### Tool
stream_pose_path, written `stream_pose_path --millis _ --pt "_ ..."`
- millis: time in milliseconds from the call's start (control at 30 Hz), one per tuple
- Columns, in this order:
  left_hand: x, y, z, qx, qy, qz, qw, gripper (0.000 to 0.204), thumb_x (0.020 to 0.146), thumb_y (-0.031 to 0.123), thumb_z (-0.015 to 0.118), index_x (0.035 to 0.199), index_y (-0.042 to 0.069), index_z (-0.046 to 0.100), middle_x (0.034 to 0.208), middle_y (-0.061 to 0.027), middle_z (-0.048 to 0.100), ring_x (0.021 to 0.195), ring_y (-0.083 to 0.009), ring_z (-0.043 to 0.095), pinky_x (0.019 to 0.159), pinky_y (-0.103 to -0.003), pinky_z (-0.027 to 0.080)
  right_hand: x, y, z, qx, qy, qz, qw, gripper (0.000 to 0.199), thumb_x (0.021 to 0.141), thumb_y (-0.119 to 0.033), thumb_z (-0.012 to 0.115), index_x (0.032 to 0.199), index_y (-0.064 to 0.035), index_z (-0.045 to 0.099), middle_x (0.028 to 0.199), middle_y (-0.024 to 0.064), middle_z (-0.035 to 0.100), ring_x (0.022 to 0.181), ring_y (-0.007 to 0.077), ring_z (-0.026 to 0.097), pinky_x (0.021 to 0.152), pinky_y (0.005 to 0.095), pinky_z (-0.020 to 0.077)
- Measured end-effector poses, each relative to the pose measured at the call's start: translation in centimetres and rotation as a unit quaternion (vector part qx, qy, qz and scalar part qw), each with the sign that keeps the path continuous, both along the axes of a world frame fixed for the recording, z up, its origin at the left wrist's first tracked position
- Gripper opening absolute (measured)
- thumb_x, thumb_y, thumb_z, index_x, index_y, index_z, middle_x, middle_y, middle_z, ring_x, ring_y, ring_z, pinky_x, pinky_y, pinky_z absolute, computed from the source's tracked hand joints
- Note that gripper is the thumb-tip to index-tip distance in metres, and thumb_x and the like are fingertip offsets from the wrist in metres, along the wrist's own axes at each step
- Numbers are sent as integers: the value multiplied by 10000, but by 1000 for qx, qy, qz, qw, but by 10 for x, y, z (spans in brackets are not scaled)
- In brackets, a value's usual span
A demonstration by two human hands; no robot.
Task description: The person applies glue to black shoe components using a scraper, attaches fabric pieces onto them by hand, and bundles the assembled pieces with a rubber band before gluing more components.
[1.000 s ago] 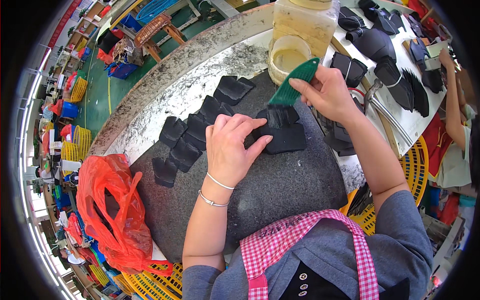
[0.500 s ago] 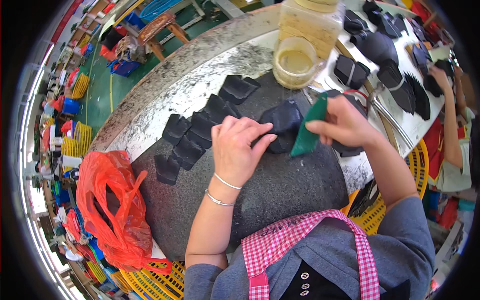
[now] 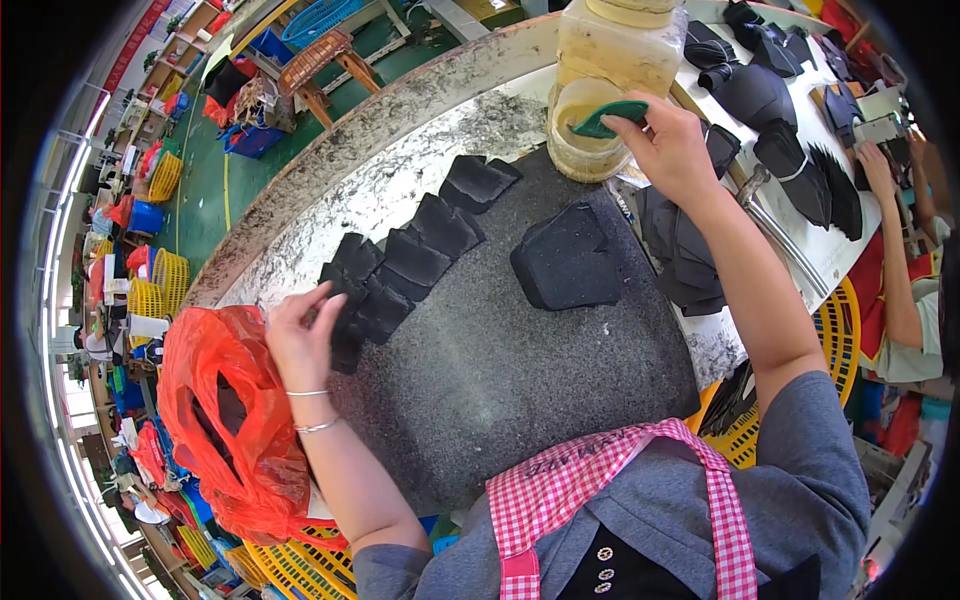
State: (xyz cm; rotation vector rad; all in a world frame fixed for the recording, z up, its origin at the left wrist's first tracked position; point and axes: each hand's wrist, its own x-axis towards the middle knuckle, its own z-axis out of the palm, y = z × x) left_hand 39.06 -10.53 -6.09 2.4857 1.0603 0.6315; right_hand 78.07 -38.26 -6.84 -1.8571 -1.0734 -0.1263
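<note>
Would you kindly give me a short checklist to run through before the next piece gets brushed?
1. Right hand grips the green brush: ok.
2. Brush over the glue cup: ok.
3. Glue on the brush: cannot tell.
4. Single black piece lies flat on the stone slab: ok.
5. Left hand steadies that piece: not ok, it is at the row of black pieces.

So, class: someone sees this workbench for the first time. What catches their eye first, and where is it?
Probably the bright orange plastic bag at the bench's left edge, beside the left hand, which touches a row of black pieces laid overlapping across the grey stone slab. Next, the right hand holding a green scraper over a tub of yellowish glue at the top.
</note>
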Motion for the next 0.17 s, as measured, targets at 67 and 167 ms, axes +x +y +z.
stream_pose_path --millis 67,167 --pt "43 -50 6 1 -88 -98 991 243 749 166 883 968 87 814 849 -67 726 784 -212 638 759 -332 502 2 0 0 -24 -47 11 999 181 972 -177 730 1052 -15 713 768 13 672 663 59 600 588 220 469" --pt "83 -93 17 -22 -91 -203 975 226 751 172 881 962 118 820 898 -60 743 861 -217 657 796 -339 509 11 -5 2 -37 175 -18 984 221 941 -230 763 1049 -38 746 745 23 710 674 112 665 624 290 521"
